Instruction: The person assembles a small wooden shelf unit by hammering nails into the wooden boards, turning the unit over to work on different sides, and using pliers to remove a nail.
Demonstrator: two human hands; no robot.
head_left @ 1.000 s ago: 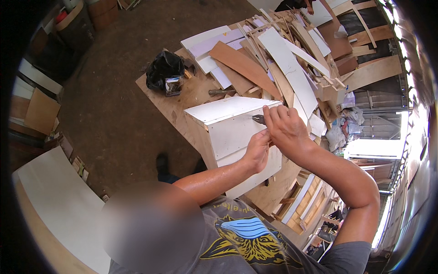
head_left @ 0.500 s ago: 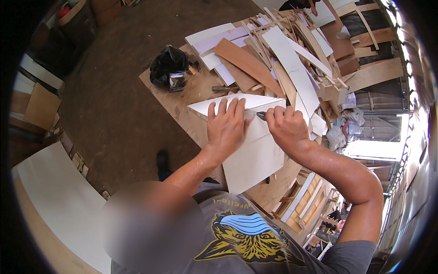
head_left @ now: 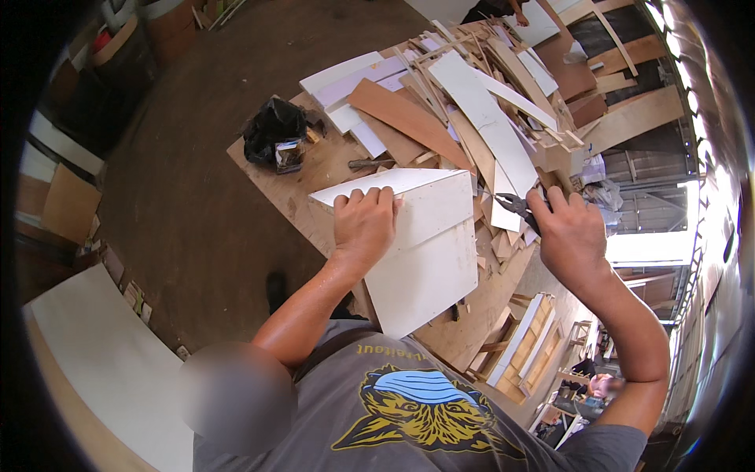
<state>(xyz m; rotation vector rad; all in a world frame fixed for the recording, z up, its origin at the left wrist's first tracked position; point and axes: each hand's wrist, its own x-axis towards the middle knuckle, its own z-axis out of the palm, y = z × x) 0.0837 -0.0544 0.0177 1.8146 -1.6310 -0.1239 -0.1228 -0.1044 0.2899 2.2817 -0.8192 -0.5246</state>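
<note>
A white panel piece [head_left: 431, 267], made of boards joined at an angle, rests on the wooden table in front of me. My left hand [head_left: 366, 226] grips it near the far left, its fingers curled over the raised edge. To the right of the piece, my right hand [head_left: 576, 236] is closed around a pair of dark pliers [head_left: 517, 208]. Their jaws point left, apart from the panel. The handles are mostly hidden in my palm.
Beyond the panel, wood offcuts [head_left: 487, 110] are heaped over the table [head_left: 295, 208]. A black plastic bag [head_left: 273, 126] stands at its far left corner. A large curved white board [head_left: 102, 354] lies at lower left. Another person's hand [head_left: 521, 17] shows at the far edge.
My right hand has pulled the pliers away from the panel's edge, to the right. The left hand has shifted slightly left and stays on the panel.
</note>
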